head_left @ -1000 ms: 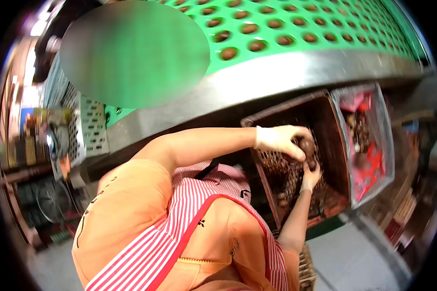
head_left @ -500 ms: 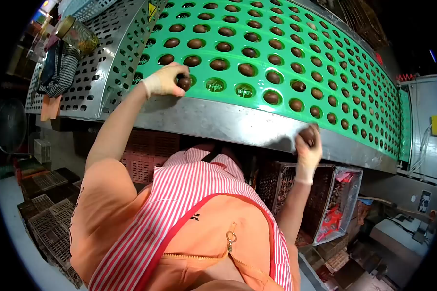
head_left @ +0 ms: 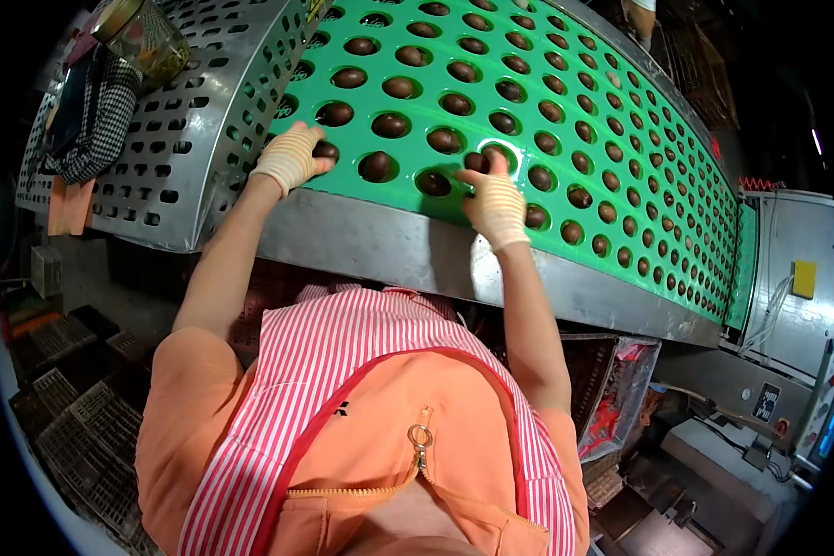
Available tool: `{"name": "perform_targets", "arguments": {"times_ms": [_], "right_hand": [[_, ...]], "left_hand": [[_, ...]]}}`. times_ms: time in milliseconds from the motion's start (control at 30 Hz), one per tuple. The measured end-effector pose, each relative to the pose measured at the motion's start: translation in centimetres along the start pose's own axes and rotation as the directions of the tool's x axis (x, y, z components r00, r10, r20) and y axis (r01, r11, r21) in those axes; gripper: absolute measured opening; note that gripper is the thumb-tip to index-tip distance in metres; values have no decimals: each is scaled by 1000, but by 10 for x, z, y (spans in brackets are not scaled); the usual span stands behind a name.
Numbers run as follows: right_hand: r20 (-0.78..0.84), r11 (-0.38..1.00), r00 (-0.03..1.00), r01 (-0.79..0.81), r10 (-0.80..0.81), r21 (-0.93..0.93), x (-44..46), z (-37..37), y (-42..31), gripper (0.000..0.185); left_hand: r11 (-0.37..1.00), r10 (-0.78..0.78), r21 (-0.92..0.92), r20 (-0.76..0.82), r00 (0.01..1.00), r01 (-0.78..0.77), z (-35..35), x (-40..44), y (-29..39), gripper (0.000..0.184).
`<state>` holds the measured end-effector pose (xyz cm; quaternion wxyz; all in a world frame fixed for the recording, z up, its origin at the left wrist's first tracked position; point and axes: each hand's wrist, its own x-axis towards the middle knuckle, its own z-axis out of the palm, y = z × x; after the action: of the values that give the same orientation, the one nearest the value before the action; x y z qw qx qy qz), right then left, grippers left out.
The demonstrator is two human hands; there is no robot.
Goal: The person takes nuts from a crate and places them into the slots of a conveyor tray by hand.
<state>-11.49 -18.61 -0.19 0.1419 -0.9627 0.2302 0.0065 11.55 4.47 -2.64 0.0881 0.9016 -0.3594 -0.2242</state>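
A green moulded sheet (head_left: 361,190) with rows of round cavities spreads before me, most holding a dark brown egg-shaped item, which I call a brown egg (head_left: 377,167). My left hand (head_left: 290,161), in a pale glove with bare fingertips, is at the sheet's near left edge. Its thumb and fingers close around a brown egg (head_left: 325,149) at a front-row cavity. Farther right, my right hand (head_left: 496,199), gloved alike, reaches over the front rows. Thumb and finger pinch another brown egg (head_left: 477,162), partly hidden by them, at a cavity.
Along the sheet's near side runs a metal ledge (head_left: 380,227). A perforated metal cover (head_left: 171,120) stands at left, bearing a jar (head_left: 148,42) and a checked cloth bag (head_left: 102,120). Below right is a lined crate (head_left: 616,398). Another person's hand (head_left: 641,18) shows across the sheet.
My right hand has moved left and up from beside the crate, with a brown egg, onto the sheet. Front cavities that were bare now hold eggs. The view has shifted.
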Motion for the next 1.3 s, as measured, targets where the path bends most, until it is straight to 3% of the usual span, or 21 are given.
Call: {"name": "perform_targets", "arguments": {"times_ms": [33,133,233,300,400,500,600,633,667,700,767,800,867,900,967,1000,1067,1133,1167,1200,1300], "right_hand": [[22,996,999,47,-46,-70,-3,-3,13,36],[322,985,945,-8,65,-173,-9,-1,45,25],[205,976,959,-168,194,-135,-27,-11,56,26],[72,980,978,-197,198,-17,-34,-9,58,29],[-42,985,993,-102,109,141,-18,-10,27,37],[10,988,992,128,-129,88,12,-3,-31,46],[176,966,959,241,-223,-92,48,30,-65,52],[249,960,945,247,-209,-130,56,37,-71,39],[263,960,945,237,-193,-147,61,41,-74,33],[277,960,945,224,-173,-166,63,44,-75,28],[225,955,957,230,-186,-189,57,54,-71,18],[223,983,969,134,-105,-121,57,70,-65,16],[234,976,957,197,-171,-95,40,48,-66,16],[75,981,980,189,-186,-38,31,47,-58,19],[-64,998,996,65,-64,14,17,24,-36,25],[-117,1000,993,15,-12,24,9,13,-19,26],[-104,986,984,-152,145,-63,-4,-2,14,29],[39,963,974,-215,224,-164,-15,-7,43,32],[96,948,962,-230,255,-218,-19,-1,56,34],[150,931,945,-243,291,-274,-23,9,68,35],[59,946,967,-229,248,-230,-28,15,72,31]], "left_hand": [[994,49,-76,-289,956,-73,27,8,-21,43],[885,-195,-464,-410,891,-20,33,14,-28,37],[995,-94,-69,-449,888,70,51,7,-28,38],[971,53,226,-538,841,83,62,-3,-25,44],[954,-6,271,-415,910,130,41,-19,-15,47],[964,-90,236,-129,988,119,27,-18,-19,45],[997,-23,61,-344,939,47,38,-24,-31,42],[958,-41,-266,-485,873,-103,44,-26,-34,40],[926,-109,-367,-492,864,-92,48,-28,-41,38],[881,-175,-465,-489,854,-86,53,-33,-46,37],[453,-389,-892,-197,900,1,39,-50,-25,37],[315,-363,-947,-181,914,-62,45,-52,-28,37],[35,-406,-997,-73,911,-64,51,-49,-28,40],[-114,-388,-986,-69,919,-122,54,-47,-28,41],[-117,-315,-985,-84,945,-127,46,-48,-17,40],[-115,-283,-985,-93,955,-130,40,-51,-13,40],[189,-196,-982,-26,980,11,34,-47,-19,26],[803,-139,-592,-306,942,-74,33,-37,-9,29],[913,-80,-396,-407,910,-97,32,-33,-2,29],[951,-43,-298,-389,920,-81,33,-28,-2,28],[998,8,-58,-293,956,-26,39,-10,-1,26]]}}
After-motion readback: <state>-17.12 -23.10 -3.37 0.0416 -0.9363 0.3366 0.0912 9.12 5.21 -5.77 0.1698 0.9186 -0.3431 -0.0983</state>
